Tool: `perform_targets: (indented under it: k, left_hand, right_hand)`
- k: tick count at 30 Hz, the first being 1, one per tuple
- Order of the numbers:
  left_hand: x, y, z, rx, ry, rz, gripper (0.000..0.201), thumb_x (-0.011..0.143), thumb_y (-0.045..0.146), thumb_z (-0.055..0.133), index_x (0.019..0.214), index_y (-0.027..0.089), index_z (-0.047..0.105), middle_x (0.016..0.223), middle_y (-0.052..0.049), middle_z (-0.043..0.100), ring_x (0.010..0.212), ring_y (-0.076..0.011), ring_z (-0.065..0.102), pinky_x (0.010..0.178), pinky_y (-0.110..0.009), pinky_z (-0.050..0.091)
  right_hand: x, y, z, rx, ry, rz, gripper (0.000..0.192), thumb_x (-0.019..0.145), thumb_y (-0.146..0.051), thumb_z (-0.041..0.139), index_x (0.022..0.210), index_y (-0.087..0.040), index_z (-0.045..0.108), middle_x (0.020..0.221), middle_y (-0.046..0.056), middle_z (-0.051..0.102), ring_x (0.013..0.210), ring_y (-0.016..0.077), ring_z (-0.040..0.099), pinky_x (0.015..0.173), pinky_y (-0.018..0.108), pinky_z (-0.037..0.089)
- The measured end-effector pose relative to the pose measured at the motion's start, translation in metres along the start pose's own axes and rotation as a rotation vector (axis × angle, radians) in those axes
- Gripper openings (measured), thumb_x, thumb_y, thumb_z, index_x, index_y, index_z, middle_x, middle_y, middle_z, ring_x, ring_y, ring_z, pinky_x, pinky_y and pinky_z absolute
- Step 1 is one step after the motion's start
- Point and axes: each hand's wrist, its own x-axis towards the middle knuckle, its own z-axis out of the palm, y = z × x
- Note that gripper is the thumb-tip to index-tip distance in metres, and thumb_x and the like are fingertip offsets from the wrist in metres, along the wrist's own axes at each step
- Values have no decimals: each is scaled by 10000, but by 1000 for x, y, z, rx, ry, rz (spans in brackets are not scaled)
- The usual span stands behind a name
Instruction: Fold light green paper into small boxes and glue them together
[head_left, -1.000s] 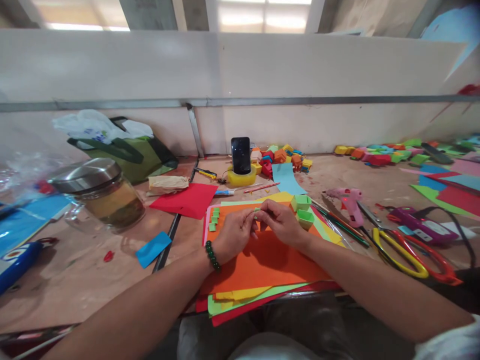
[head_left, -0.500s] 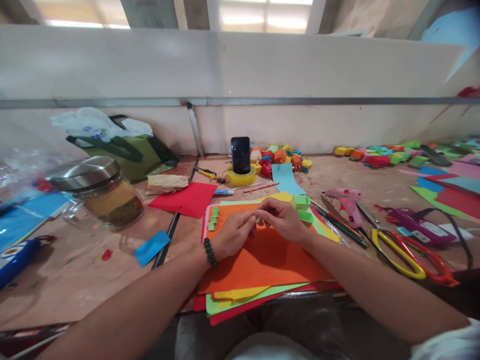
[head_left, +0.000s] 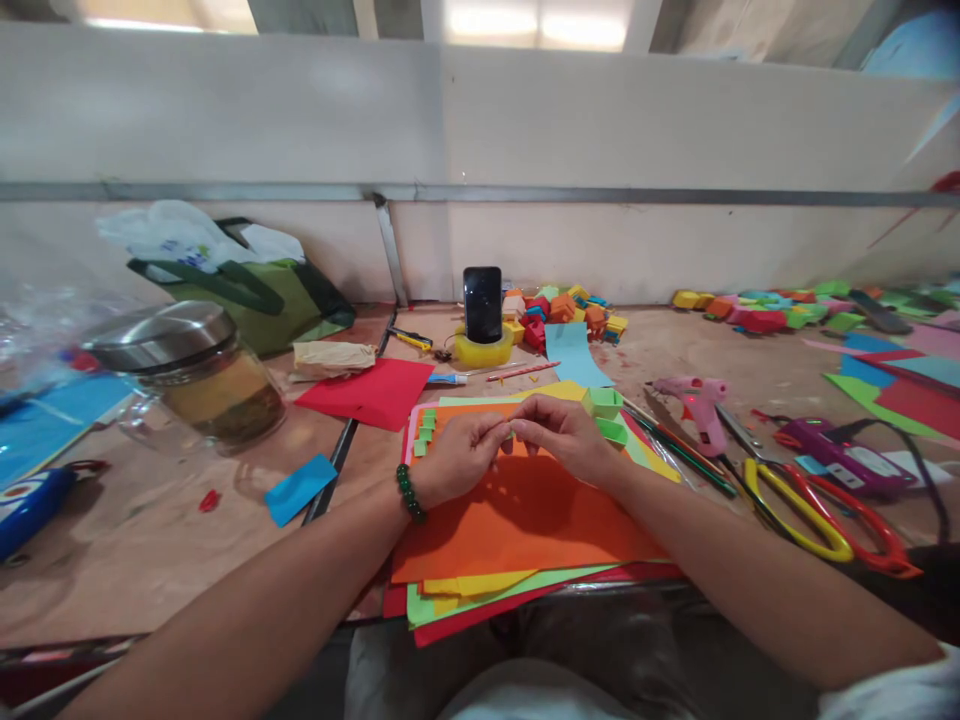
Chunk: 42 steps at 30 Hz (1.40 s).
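Note:
My left hand point(head_left: 466, 452), with a dark green bead bracelet point(head_left: 409, 493) at the wrist, and my right hand point(head_left: 561, 432) meet over a stack of coloured paper topped by an orange sheet point(head_left: 525, 530). Both hands are closed in a pinch, fingertips together, on a small green paper piece point(head_left: 512, 436) that they mostly hide. Left of my left hand, several small folded green paper pieces point(head_left: 424, 434) stand in a row on the stack. Just beyond my right hand are two larger green paper boxes point(head_left: 606, 403).
A phone point(head_left: 482, 305) stands in a yellow tape roll point(head_left: 480, 350) before a pile of coloured paper blocks point(head_left: 562, 307). To the right lie a pink glue gun point(head_left: 701, 405) and yellow- and red-handled scissors point(head_left: 799, 515). A glass jar point(head_left: 210, 390) and a green bag point(head_left: 262, 300) stand left.
My left hand's fingers have shifted slightly around the small green paper piece. The camera view has moved a little; the things on the table lie as before.

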Motion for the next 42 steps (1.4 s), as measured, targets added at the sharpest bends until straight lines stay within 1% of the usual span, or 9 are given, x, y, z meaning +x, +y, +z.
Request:
perform_targets:
  k: [7, 12, 16, 19, 22, 26, 31, 38, 42]
  left_hand:
    - [0, -7, 4, -376, -20, -122, 510, 815, 629, 467, 674, 156, 596, 587, -10, 557, 556, -125, 520, 565, -247, 450]
    - [3, -9, 4, -449, 51, -100, 375, 702, 501, 706, 829, 153, 644, 732, -14, 618, 680, -130, 569, 639, -243, 463]
    - [5, -9, 5, -443, 133, -102, 346, 654, 452, 751, 749, 144, 625, 701, -6, 614, 671, -125, 554, 644, -246, 449]
    - [6, -11, 4, -517, 178, -158, 356, 653, 470, 732, 714, 147, 596, 644, 18, 579, 613, -105, 543, 617, -236, 447]
    - [6, -14, 5, -522, 186, -166, 344, 670, 458, 718, 724, 152, 570, 637, 33, 555, 582, -90, 541, 577, -215, 438]
    - [5, -12, 8, -483, 69, -169, 359, 733, 500, 668, 754, 161, 551, 663, 9, 610, 576, -103, 591, 560, -216, 457]
    - [4, -7, 8, -611, -26, -265, 502, 597, 597, 754, 768, 141, 635, 682, -37, 684, 601, -123, 627, 618, -238, 501]
    - [4, -13, 7, -672, 63, -332, 450, 573, 504, 809, 764, 115, 685, 731, -63, 707, 657, -160, 678, 628, -257, 517]
    - [4, -13, 9, -637, 86, -327, 364, 609, 428, 804, 764, 115, 701, 757, -59, 711, 667, -155, 682, 664, -257, 514]
  right_hand:
    - [0, 0, -1, 39, 50, 44, 365, 739, -508, 705, 714, -162, 592, 618, -10, 605, 496, 81, 513, 471, 223, 423]
    - [3, -2, -1, 114, 189, 114, 357, 679, -481, 745, 659, -175, 563, 539, -51, 561, 436, 65, 484, 470, 222, 428]
    - [3, -4, 1, 218, 124, 243, 384, 645, -501, 751, 689, -176, 550, 573, -32, 623, 418, 69, 522, 450, 212, 427]
    - [1, -4, 4, 141, 35, 266, 371, 692, -502, 708, 713, -173, 538, 602, -10, 651, 400, 72, 530, 412, 198, 394]
    - [-1, -3, 7, 23, 57, 171, 342, 700, -456, 718, 764, -184, 521, 568, -43, 605, 413, 74, 521, 409, 193, 387]
    - [-1, -2, 8, -39, 139, 42, 355, 717, -487, 714, 806, -191, 538, 556, -63, 557, 418, 70, 495, 401, 192, 380]
    - [-2, 2, 4, -61, 188, 29, 368, 777, -536, 653, 727, -192, 532, 526, -50, 554, 387, 71, 469, 369, 194, 366]
    - [-6, 7, -2, -485, 161, -362, 233, 897, -366, 565, 784, -193, 674, 672, 15, 649, 537, 104, 547, 508, 233, 431]
    - [-3, 13, -4, -675, 192, -411, 171, 897, -295, 571, 911, -211, 719, 766, 33, 656, 599, 114, 582, 544, 232, 452]
